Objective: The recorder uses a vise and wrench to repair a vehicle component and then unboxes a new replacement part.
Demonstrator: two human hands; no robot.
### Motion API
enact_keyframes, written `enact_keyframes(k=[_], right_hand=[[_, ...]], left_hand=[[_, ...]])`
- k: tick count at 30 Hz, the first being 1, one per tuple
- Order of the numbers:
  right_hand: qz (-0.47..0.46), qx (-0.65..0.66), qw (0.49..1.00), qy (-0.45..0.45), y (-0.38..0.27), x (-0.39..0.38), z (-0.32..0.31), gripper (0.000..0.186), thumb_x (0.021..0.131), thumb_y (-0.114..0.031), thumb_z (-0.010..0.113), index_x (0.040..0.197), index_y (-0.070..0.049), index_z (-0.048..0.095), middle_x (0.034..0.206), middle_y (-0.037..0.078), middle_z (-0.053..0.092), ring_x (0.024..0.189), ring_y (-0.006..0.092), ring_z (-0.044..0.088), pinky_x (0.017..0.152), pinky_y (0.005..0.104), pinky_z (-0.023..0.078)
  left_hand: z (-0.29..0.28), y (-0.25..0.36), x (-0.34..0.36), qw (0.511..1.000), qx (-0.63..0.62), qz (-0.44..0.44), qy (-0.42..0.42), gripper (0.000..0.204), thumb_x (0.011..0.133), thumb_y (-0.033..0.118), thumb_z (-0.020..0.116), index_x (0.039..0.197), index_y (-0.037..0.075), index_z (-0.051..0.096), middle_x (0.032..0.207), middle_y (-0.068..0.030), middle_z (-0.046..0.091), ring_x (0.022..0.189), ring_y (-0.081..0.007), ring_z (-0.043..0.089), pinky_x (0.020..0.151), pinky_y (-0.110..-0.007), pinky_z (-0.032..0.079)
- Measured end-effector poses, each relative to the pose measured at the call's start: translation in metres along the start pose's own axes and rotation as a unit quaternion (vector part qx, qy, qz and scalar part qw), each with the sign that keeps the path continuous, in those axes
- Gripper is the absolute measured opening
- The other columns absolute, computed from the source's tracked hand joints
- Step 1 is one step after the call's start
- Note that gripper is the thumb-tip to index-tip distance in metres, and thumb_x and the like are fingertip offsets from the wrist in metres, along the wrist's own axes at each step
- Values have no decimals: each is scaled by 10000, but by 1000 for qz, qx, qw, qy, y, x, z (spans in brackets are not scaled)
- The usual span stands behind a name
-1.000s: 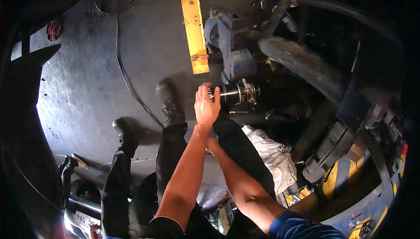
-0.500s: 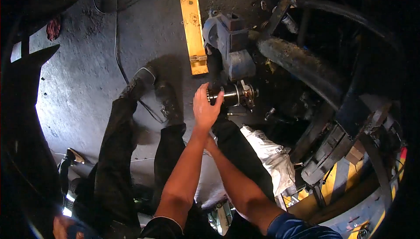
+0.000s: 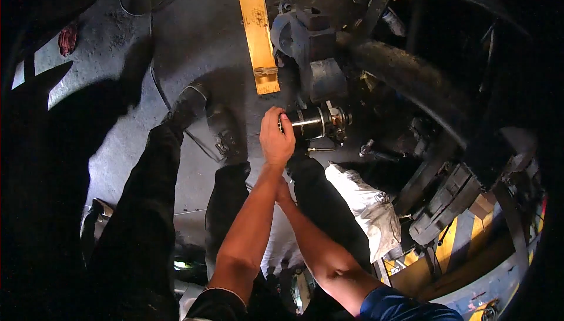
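My left hand (image 3: 276, 136) is closed on the near end of a dark metal cylinder (image 3: 307, 123) with bright bands and a fitting at its right end. My right hand (image 3: 282, 193) lies below, mostly hidden behind my left wrist and forearm, so I cannot see its fingers or what they hold. Just beyond the cylinder stands a blue-grey cast metal vise-like fixture (image 3: 311, 39). A thin metal rod (image 3: 322, 149) shows beneath the cylinder.
A yellow plank (image 3: 252, 15) and a cable (image 3: 153, 68) lie on the dark floor. Another person's leg (image 3: 135, 209) stands at my left. At right are steel tubes (image 3: 411, 80), a white sack (image 3: 367, 215), striped yellow metal (image 3: 446, 241) and a red rag (image 3: 67, 40) far left.
The other person's leg has stepped forward beside my left foot, and shadow has spread across the floor at left. My left hand stays on the cylinder, shifted very slightly upward.
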State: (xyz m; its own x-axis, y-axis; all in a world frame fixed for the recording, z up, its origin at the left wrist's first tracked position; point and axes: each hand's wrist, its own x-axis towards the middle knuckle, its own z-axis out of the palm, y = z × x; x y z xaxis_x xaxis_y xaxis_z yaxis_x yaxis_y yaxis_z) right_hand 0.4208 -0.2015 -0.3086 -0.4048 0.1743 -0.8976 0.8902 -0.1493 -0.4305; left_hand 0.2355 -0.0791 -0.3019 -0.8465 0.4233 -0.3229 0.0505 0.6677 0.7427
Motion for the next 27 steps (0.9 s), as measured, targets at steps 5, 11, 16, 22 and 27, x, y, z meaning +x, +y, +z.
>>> enact_keyframes(k=[5, 11, 16, 22, 27], right_hand=[[-8, 107, 988, 107, 61, 19, -37, 518, 951, -441, 665, 1329, -88, 645, 1312, 213, 697, 1209, 433, 655, 961, 514, 551], [16, 174, 981, 87, 37, -10, -26, 464, 946, -411, 680, 1274, -85, 660, 1181, 216, 743, 1052, 459, 709, 851, 521, 584], [-80, -131, 986, 71, 6, -14, -41, 400, 987, -429, 630, 1141, -65, 691, 1067, 264, 741, 1006, 484, 704, 826, 545, 574], [30, -50, 997, 43, -24, -26, -35, 470, 989, -504, 617, 1114, -57, 691, 1020, 281, 743, 991, 506, 702, 821, 577, 570], [68, 54, 987, 136, -5, -17, -45, 586, 950, -624, 637, 1016, -48, 724, 906, 257, 756, 940, 469, 746, 791, 539, 578]], left_hand=[[46, 46, 7, 997, -70, 13, 21, 182, 1044, 102, 530, 1133, 1, 653, 1163, -190, 684, 1074, -415, 669, 924, -453, 535], [31, 33, 5, 998, -56, -28, -8, 174, 1030, 85, 529, 1126, 9, 653, 1160, -201, 691, 1094, -429, 654, 956, -495, 518], [29, 32, 8, 998, -49, -25, -20, 178, 1031, 79, 506, 1103, 1, 649, 1110, -203, 686, 1070, -435, 650, 938, -496, 517], [20, 20, 6, 999, -29, -18, -17, 182, 1036, 89, 498, 1097, -3, 643, 1103, -208, 680, 1058, -437, 648, 929, -485, 520], [38, 50, 15, 997, -60, -17, -36, 187, 1038, 98, 496, 1089, -1, 646, 1078, -207, 680, 1037, -438, 652, 914, -487, 525]])
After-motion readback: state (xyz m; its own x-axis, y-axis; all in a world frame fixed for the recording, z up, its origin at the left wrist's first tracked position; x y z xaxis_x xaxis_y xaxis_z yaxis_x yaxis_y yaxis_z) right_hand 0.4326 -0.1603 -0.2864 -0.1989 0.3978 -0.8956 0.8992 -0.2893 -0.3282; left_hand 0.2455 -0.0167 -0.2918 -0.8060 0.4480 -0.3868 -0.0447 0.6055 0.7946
